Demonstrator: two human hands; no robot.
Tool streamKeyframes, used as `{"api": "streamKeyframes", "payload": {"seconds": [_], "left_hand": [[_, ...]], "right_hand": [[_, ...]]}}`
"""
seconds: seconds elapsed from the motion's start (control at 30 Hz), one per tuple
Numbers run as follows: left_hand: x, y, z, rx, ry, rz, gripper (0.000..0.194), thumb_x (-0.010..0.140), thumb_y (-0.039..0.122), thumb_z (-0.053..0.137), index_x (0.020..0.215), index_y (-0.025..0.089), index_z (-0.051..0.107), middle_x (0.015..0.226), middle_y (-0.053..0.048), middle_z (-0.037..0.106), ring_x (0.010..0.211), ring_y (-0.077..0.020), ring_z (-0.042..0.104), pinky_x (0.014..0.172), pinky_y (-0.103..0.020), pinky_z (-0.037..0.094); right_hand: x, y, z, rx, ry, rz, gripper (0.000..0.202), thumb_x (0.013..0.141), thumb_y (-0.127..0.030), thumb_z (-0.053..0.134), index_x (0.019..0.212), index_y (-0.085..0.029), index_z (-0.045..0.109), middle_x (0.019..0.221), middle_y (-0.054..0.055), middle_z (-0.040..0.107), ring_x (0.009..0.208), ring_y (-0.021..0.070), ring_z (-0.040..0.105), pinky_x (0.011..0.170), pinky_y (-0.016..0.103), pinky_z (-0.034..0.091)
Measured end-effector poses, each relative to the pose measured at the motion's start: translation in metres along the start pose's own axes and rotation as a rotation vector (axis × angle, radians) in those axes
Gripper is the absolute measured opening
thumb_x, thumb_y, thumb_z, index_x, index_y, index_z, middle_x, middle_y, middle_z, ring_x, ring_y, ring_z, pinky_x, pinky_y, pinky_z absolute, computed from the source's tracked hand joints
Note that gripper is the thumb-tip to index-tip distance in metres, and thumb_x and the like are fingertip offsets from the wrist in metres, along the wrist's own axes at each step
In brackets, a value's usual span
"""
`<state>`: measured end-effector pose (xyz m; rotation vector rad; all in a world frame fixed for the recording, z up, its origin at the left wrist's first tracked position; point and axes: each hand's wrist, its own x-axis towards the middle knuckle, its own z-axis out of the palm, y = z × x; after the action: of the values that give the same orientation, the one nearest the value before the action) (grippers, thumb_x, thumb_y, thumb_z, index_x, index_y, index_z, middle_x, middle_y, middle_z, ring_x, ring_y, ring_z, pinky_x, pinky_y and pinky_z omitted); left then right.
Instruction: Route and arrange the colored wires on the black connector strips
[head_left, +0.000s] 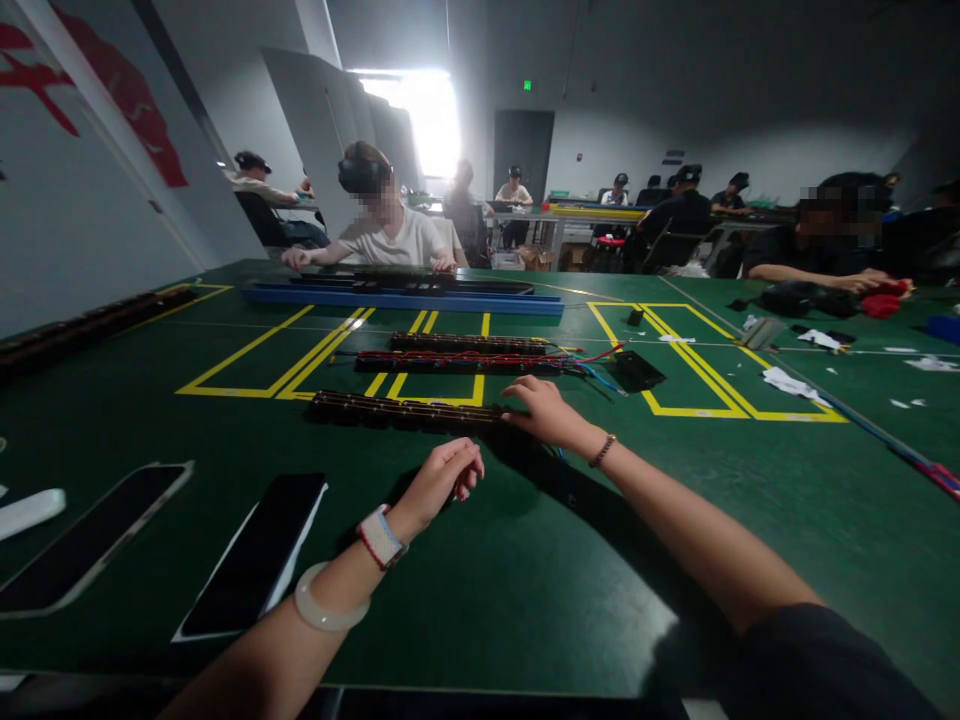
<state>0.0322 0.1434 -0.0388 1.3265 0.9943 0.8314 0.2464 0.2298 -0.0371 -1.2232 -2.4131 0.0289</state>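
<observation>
The right hand (546, 412), loosely spread, is at a long, thin black bar (405, 408); the left hand (442, 478) is curled in.

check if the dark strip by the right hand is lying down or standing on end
Lying down: the dark strip stretches lengthwise across the green table, with the right hand at one end.

The near strip (405, 409) lies before the rail (405, 299).

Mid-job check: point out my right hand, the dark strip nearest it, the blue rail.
Right hand (551, 413), head view: back of the hand.
Dark strip (405, 408), head view: middle of its upper side.
Blue rail (405, 299), head view: middle of its near side.
</observation>
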Motion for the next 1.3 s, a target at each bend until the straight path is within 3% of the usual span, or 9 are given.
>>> {"api": "streamKeyframes", "payload": {"seconds": [0.1, 0.2, 0.37, 0.5, 0.67, 0.8, 0.97, 1.13, 1.3], "left_hand": [[-0.002, 0.002, 0.009, -0.019, -0.092, -0.026, 0.031, 0.085, 0.043, 0.047, 0.077, 0.013, 0.052, 0.064, 0.0, 0.051, 0.053, -0.0072, 0.048, 0.05, -0.018, 0.037], [-0.002, 0.004, 0.028, -0.07, -0.229, -0.083, 0.03, 0.086, 0.043, 0.047, 0.082, 0.013, 0.053, 0.071, -0.002, 0.054, 0.057, -0.0083, 0.052, 0.052, -0.019, 0.039], [0.011, 0.008, 0.068, -0.085, -0.335, -0.13, 0.024, 0.083, 0.038, 0.053, 0.088, 0.015, 0.048, 0.085, -0.004, 0.056, 0.056, -0.0069, 0.053, 0.045, -0.018, 0.034], [0.029, 0.002, 0.085, -0.134, -0.354, -0.134, 0.022, 0.083, 0.036, 0.052, 0.087, 0.015, 0.046, 0.079, -0.003, 0.057, 0.055, -0.0072, 0.051, 0.045, -0.018, 0.034], [0.042, -0.01, 0.083, -0.209, -0.333, -0.163, 0.023, 0.083, 0.036, 0.052, 0.086, 0.014, 0.048, 0.074, -0.004, 0.057, 0.054, -0.0079, 0.052, 0.046, -0.018, 0.035], [0.042, -0.011, 0.077, -0.283, -0.309, -0.217, 0.021, 0.081, 0.033, 0.054, 0.085, 0.012, 0.05, 0.073, -0.004, 0.058, 0.056, -0.0083, 0.054, 0.046, -0.018, 0.035], [0.045, -0.012, 0.077, -0.313, -0.297, -0.286, 0.019, 0.085, 0.03, 0.047, 0.094, 0.014, 0.046, 0.077, -0.004, 0.06, 0.048, -0.0057, 0.051, 0.04, -0.016, 0.027], [0.045, -0.015, 0.081, -0.285, -0.245, -0.295, 0.022, 0.088, 0.038, 0.045, 0.094, 0.017, 0.039, 0.07, 0.003, 0.051, 0.045, -0.0068, 0.052, 0.037, -0.016, 0.031], [0.043, -0.016, 0.084, -0.242, -0.2, -0.261, 0.027, 0.09, 0.041, 0.043, 0.104, 0.019, 0.037, 0.077, 0.001, 0.054, 0.044, -0.007, 0.053, 0.036, -0.017, 0.033]], "right_hand": [[-0.025, 0.026, -0.022, 0.071, -0.016, 0.13, 0.034, 0.085, -0.037, 0.06, 0.113, -0.018, 0.057, 0.115, 0.009, 0.054, 0.106, 0.0214, 0.052, 0.092, 0.038, 0.039], [-0.051, 0.044, -0.032, 0.12, -0.008, 0.199, 0.039, 0.085, -0.047, 0.057, 0.11, -0.018, 0.06, 0.11, 0.009, 0.058, 0.103, 0.021, 0.054, 0.09, 0.038, 0.04], [-0.08, 0.047, -0.025, 0.04, -0.055, 0.248, 0.05, 0.077, -0.06, 0.06, 0.107, -0.02, 0.062, 0.104, 0.007, 0.06, 0.1, 0.0237, 0.053, 0.089, 0.041, 0.036], [-0.083, 0.043, -0.017, 0.007, -0.078, 0.253, 0.05, 0.074, -0.056, 0.065, 0.107, -0.02, 0.062, 0.102, 0.007, 0.06, 0.096, 0.0229, 0.052, 0.086, 0.038, 0.035], [-0.079, 0.04, -0.008, 0.065, -0.114, 0.307, 0.041, 0.075, -0.05, 0.065, 0.1, -0.018, 0.065, 0.095, 0.006, 0.059, 0.089, 0.0207, 0.053, 0.08, 0.034, 0.037], [-0.079, 0.036, -0.005, 0.24, -0.107, 0.347, 0.029, 0.076, -0.04, 0.066, 0.091, -0.015, 0.064, 0.089, 0.006, 0.06, 0.082, 0.0171, 0.055, 0.074, 0.029, 0.041], [-0.078, 0.019, -0.012, 0.464, -0.082, 0.383, 0.021, 0.081, -0.029, 0.059, 0.096, -0.015, 0.063, 0.089, 0.004, 0.066, 0.078, 0.015, 0.06, 0.068, 0.024, 0.043], [-0.073, 0.005, -0.017, 0.335, -0.094, 0.29, 0.021, 0.085, -0.025, 0.055, 0.101, -0.018, 0.066, 0.089, 0.004, 0.066, 0.08, 0.0163, 0.06, 0.068, 0.024, 0.04], [-0.072, 0.001, -0.018, 0.207, -0.137, 0.256, 0.012, 0.084, -0.021, 0.056, 0.091, -0.018, 0.066, 0.082, 0.003, 0.064, 0.075, 0.0142, 0.057, 0.064, 0.022, 0.037]]}}
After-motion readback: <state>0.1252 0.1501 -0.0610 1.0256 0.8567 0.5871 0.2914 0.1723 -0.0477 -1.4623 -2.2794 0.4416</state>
